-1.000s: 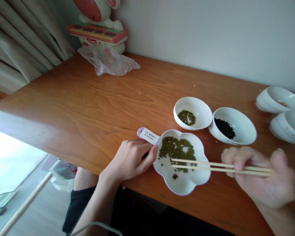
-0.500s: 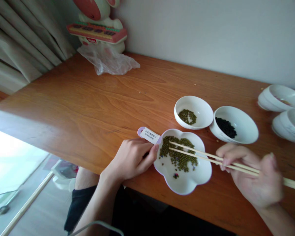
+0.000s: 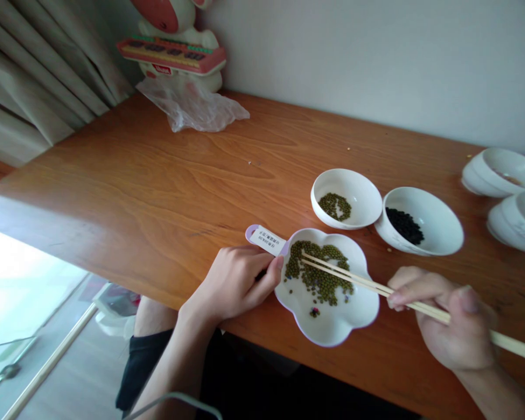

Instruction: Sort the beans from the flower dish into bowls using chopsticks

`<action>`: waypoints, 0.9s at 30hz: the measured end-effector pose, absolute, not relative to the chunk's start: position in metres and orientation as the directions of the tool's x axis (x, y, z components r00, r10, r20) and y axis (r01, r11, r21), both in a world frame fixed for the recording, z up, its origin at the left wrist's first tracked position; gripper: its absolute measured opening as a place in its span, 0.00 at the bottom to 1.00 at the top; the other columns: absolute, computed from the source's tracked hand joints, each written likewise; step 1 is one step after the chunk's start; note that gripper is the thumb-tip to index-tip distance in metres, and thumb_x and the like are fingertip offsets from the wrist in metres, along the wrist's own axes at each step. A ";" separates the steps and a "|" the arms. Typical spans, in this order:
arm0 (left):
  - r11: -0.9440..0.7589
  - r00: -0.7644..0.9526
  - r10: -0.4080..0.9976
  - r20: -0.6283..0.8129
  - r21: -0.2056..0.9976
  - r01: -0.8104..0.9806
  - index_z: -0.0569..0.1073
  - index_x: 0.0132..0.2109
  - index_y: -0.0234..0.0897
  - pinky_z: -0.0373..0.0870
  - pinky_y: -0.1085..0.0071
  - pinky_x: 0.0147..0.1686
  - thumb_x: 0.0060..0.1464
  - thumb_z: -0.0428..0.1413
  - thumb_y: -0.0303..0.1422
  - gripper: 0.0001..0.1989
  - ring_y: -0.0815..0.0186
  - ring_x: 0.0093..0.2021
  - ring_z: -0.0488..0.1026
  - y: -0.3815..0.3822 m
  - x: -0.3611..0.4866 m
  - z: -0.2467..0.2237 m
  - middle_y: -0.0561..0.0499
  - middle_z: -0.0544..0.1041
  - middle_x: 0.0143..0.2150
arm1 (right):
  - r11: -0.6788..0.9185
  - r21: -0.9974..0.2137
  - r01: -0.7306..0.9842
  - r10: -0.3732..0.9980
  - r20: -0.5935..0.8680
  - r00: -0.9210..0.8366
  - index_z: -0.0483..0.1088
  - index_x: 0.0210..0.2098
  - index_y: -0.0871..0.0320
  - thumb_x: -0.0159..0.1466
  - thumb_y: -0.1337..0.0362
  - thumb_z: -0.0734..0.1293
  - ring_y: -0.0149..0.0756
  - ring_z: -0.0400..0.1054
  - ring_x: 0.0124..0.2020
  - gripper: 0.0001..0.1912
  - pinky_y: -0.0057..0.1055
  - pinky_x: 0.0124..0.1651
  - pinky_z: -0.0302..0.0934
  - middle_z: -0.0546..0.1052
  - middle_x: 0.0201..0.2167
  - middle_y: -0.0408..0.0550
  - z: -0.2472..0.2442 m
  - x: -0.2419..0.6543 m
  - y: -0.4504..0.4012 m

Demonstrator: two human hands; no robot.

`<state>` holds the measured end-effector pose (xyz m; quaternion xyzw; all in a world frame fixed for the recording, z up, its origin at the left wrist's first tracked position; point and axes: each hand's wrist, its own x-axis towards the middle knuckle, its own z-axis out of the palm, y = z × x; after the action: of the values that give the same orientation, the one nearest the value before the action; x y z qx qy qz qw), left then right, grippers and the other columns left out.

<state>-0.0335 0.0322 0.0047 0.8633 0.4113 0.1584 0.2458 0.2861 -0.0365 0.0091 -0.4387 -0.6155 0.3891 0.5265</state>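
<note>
While the left hand [image 3: 240, 280] steadies one flower-shaped dish [image 3: 332, 328], the right hand [image 3: 448, 326] holds two chopsticks [image 3: 378, 287]. The left grip is closed on the dish where its single handle meets the rim, thumb near the edge; the right grip is narrow, closed around both sticks. The dish sits on the table [image 3: 157, 175], near its front edge, and shows five rounded lobes. One white label [image 3: 266, 239] is stuck along the handle. Inside lies one spread heap of green beans [image 3: 326, 286], too many to count, plus one little cluster [image 3: 315, 312] with a pink speck, set apart toward the near side. The two stick tips point into the heap, slightly apart; whether they touch a bean, I cannot tell.

Just behind the dish stand two white bowls side by side: one bowl [image 3: 364, 204] with a small pile of green beans, the other bowl [image 3: 440, 227] with a pile of black seeds [image 3: 405, 226]. At the right are two more bowl stacks, a farther stack [image 3: 475, 175] and a nearer stack [image 3: 503, 227], each seemingly of two nested bowls. At the far left corner are one keyboard toy [image 3: 170, 55] and one clear plastic bag [image 3: 196, 111] in front of it.
</note>
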 end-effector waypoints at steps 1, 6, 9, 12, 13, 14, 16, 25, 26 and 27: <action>-0.542 0.614 0.786 0.071 0.556 0.630 0.63 0.28 0.37 0.54 0.70 0.30 0.73 0.43 0.40 0.23 0.71 0.26 0.63 0.032 -0.034 0.005 0.54 0.71 0.25 | 0.319 -0.939 0.130 0.948 0.314 -0.056 0.83 0.30 0.57 0.74 0.50 0.55 0.39 0.69 0.25 0.30 0.38 0.28 0.63 0.78 0.22 0.52 0.008 0.287 -0.038; -0.540 0.612 0.788 0.071 0.557 0.631 0.63 0.28 0.37 0.54 0.70 0.30 0.73 0.43 0.40 0.23 0.71 0.26 0.63 0.033 -0.033 0.004 0.54 0.71 0.25 | 0.347 -0.928 0.133 0.938 0.343 -0.051 0.82 0.32 0.55 0.74 0.53 0.57 0.40 0.70 0.26 0.26 0.40 0.31 0.64 0.79 0.24 0.52 0.002 0.290 -0.042; -0.539 0.609 0.790 0.074 0.556 0.632 0.63 0.28 0.37 0.53 0.70 0.29 0.73 0.43 0.40 0.23 0.72 0.25 0.62 0.033 -0.032 0.004 0.55 0.70 0.24 | 0.364 -0.922 0.133 0.932 0.359 -0.054 0.82 0.32 0.56 0.74 0.53 0.57 0.39 0.70 0.26 0.27 0.39 0.31 0.63 0.79 0.23 0.51 0.003 0.289 -0.040; -0.542 0.610 0.789 0.076 0.553 0.632 0.63 0.28 0.36 0.53 0.70 0.29 0.73 0.43 0.39 0.23 0.72 0.24 0.62 0.033 -0.033 0.004 0.55 0.70 0.24 | 0.355 -0.924 0.142 0.935 0.351 -0.054 0.81 0.29 0.57 0.73 0.50 0.57 0.38 0.69 0.26 0.28 0.38 0.30 0.61 0.77 0.22 0.50 0.007 0.286 -0.038; -0.544 0.610 0.789 0.079 0.552 0.632 0.63 0.28 0.36 0.53 0.70 0.29 0.73 0.43 0.39 0.23 0.72 0.24 0.62 0.033 -0.033 0.004 0.55 0.70 0.24 | 0.353 -0.924 0.143 0.935 0.350 -0.049 0.80 0.29 0.57 0.73 0.50 0.58 0.38 0.69 0.26 0.27 0.38 0.30 0.61 0.76 0.21 0.49 0.008 0.286 -0.038; -0.545 0.611 0.788 0.080 0.552 0.631 0.63 0.28 0.36 0.53 0.70 0.29 0.73 0.43 0.39 0.23 0.72 0.24 0.62 0.032 -0.033 0.004 0.55 0.70 0.24 | 0.355 -0.924 0.144 0.935 0.352 -0.044 0.79 0.28 0.57 0.72 0.49 0.58 0.37 0.68 0.25 0.27 0.38 0.29 0.60 0.76 0.20 0.48 0.009 0.285 -0.037; -0.547 0.612 0.787 0.082 0.552 0.629 0.63 0.28 0.37 0.53 0.70 0.29 0.73 0.43 0.39 0.23 0.72 0.24 0.62 0.032 -0.033 0.005 0.55 0.70 0.24 | 0.358 -0.922 0.144 0.933 0.357 -0.032 0.78 0.27 0.56 0.72 0.49 0.59 0.37 0.67 0.24 0.27 0.38 0.29 0.60 0.74 0.19 0.47 0.010 0.284 -0.037; -0.531 0.598 0.798 0.076 0.559 0.637 0.63 0.27 0.37 0.53 0.70 0.29 0.72 0.43 0.39 0.23 0.72 0.24 0.61 0.031 -0.031 0.004 0.54 0.70 0.24 | 0.324 -0.929 0.181 0.946 0.323 -0.038 0.79 0.28 0.55 0.73 0.47 0.56 0.38 0.69 0.27 0.29 0.38 0.31 0.62 0.77 0.22 0.47 0.008 0.286 -0.038; -0.531 0.596 0.800 0.077 0.556 0.640 0.63 0.27 0.37 0.53 0.70 0.29 0.72 0.43 0.40 0.23 0.72 0.24 0.61 0.031 -0.031 0.004 0.54 0.70 0.24 | 0.320 -0.929 0.183 0.947 0.318 -0.044 0.79 0.28 0.55 0.72 0.46 0.56 0.39 0.70 0.27 0.29 0.38 0.31 0.62 0.77 0.23 0.48 0.008 0.286 -0.038; -0.530 0.594 0.801 0.077 0.552 0.643 0.64 0.27 0.37 0.54 0.70 0.29 0.72 0.43 0.40 0.23 0.72 0.24 0.61 0.031 -0.031 0.004 0.54 0.70 0.24 | 0.318 -0.930 0.184 0.948 0.314 -0.050 0.79 0.28 0.55 0.71 0.45 0.57 0.39 0.70 0.27 0.29 0.38 0.30 0.63 0.78 0.23 0.48 0.009 0.286 -0.038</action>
<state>-0.0309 0.0311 0.0035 0.8594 0.4201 0.1630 0.2415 0.2863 -0.0377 0.0087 -0.4536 -0.6242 0.3679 0.5189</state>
